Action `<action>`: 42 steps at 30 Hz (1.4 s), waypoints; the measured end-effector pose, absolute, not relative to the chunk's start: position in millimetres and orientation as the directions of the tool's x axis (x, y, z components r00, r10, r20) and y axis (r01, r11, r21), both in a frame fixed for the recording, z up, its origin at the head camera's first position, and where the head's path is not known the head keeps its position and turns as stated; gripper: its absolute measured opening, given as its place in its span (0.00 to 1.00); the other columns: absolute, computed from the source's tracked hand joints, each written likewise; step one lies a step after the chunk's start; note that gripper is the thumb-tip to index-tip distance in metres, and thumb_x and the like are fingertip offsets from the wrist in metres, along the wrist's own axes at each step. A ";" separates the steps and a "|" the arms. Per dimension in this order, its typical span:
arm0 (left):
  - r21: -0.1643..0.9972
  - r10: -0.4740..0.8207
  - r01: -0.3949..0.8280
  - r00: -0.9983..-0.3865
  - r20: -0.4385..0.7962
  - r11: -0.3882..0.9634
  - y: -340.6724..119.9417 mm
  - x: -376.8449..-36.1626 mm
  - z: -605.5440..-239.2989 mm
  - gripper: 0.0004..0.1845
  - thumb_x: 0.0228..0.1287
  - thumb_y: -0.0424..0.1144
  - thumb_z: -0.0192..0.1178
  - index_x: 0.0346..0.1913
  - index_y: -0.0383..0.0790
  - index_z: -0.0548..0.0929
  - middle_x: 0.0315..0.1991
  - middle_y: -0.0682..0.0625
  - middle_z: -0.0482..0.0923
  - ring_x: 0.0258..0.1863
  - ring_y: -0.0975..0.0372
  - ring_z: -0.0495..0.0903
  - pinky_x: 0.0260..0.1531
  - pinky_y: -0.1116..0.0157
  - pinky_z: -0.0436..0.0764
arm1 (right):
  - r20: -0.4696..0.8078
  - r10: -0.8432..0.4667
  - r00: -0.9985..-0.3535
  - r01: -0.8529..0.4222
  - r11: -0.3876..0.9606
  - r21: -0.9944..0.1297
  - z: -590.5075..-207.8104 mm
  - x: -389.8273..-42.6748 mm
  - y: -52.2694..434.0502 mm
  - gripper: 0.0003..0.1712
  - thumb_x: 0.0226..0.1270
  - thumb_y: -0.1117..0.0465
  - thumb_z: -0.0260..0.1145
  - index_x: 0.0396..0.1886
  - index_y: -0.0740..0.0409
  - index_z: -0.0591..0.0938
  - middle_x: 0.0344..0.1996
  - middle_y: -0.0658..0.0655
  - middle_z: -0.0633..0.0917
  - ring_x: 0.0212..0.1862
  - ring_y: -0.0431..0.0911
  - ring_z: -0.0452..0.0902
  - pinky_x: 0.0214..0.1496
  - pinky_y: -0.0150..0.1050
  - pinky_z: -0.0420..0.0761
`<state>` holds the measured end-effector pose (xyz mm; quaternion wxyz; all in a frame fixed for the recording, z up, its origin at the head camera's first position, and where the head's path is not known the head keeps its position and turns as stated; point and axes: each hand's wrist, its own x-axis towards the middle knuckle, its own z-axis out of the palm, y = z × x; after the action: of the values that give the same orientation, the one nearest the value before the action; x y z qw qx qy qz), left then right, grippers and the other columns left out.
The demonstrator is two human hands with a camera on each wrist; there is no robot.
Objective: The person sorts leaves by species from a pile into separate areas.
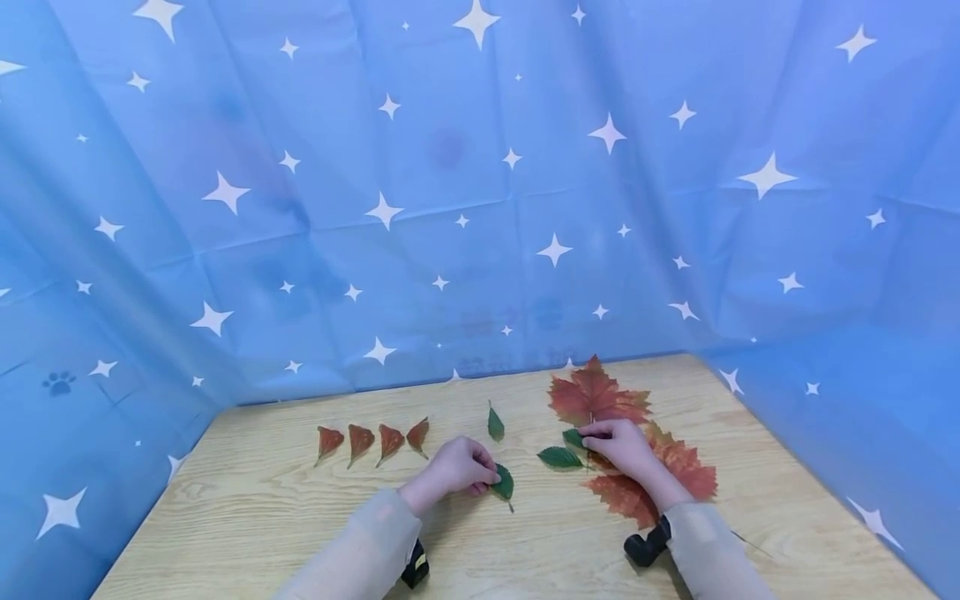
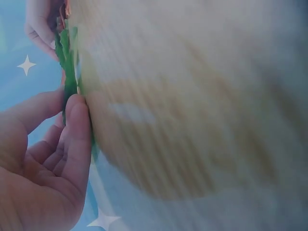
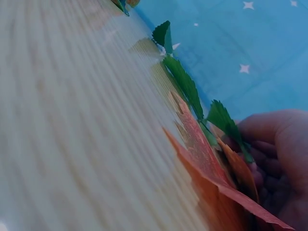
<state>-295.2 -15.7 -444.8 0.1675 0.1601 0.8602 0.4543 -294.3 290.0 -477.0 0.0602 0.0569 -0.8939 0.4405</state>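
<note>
My left hand [image 1: 455, 468] pinches a small green leaf [image 1: 506, 483] between thumb and fingers, close over the tabletop. In the left wrist view the leaf [image 2: 70, 84] shows edge-on at the fingertips. My right hand [image 1: 621, 446] pinches another green leaf [image 1: 573, 437] over the big red-orange maple leaves; the right wrist view shows this leaf [image 3: 224, 120] with its stem end at the fingers. Just left of the right hand lies a green leaf [image 1: 559, 457]. One more green leaf [image 1: 496, 424] lies farther back, between the hands.
Large maple leaves spread at the right: one at the back [image 1: 592, 393], one at the right [image 1: 686, 465], one in front [image 1: 626, 498]. Several small reddish-brown leaves [image 1: 360, 442] stand in a row at the left. A blue star-patterned curtain [image 1: 480, 250] borders the wooden table [image 1: 247, 500].
</note>
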 end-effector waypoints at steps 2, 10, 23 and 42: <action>0.837 0.432 0.121 -0.890 -0.147 0.534 -16.6 -295.6 -446.5 0.05 0.57 0.32 0.69 0.27 0.38 0.84 0.20 0.48 0.80 0.19 0.61 0.80 0.22 0.64 0.82 | 0.151 -0.043 -0.988 -0.146 0.604 -0.783 -477.6 -293.8 289.5 0.12 0.66 0.65 0.65 0.47 0.60 0.87 0.48 0.61 0.83 0.51 0.56 0.78 0.49 0.49 0.78; 0.852 0.448 0.125 -0.883 -0.138 0.509 -18.4 -297.6 -447.5 0.04 0.56 0.32 0.70 0.29 0.38 0.84 0.21 0.48 0.80 0.20 0.61 0.79 0.23 0.64 0.81 | 0.154 -0.044 -0.987 -0.149 0.609 -0.779 -475.5 -296.0 287.6 0.13 0.66 0.65 0.65 0.49 0.61 0.86 0.50 0.63 0.82 0.53 0.57 0.77 0.50 0.51 0.78; 0.839 0.454 0.137 -0.879 -0.142 0.527 -16.1 -298.7 -450.7 0.05 0.55 0.30 0.70 0.28 0.39 0.83 0.20 0.49 0.80 0.18 0.61 0.79 0.21 0.64 0.80 | 0.135 -0.030 -0.990 -0.125 0.609 -0.783 -480.0 -294.0 287.7 0.15 0.64 0.64 0.67 0.50 0.60 0.86 0.51 0.62 0.82 0.53 0.56 0.77 0.49 0.49 0.78; 0.861 0.553 0.177 -0.822 -0.137 0.476 -20.7 -295.4 -437.9 0.04 0.58 0.30 0.68 0.36 0.38 0.86 0.18 0.50 0.72 0.23 0.56 0.82 0.26 0.61 0.83 | 0.147 -0.045 -0.988 -0.145 0.599 -0.788 -478.8 -292.3 290.4 0.16 0.66 0.62 0.67 0.52 0.61 0.85 0.54 0.65 0.80 0.56 0.58 0.75 0.50 0.50 0.78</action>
<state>-295.4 -20.7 -437.9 0.2029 0.2185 0.8349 0.4627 -292.3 290.4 -478.8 0.0561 0.0532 -0.8924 0.4446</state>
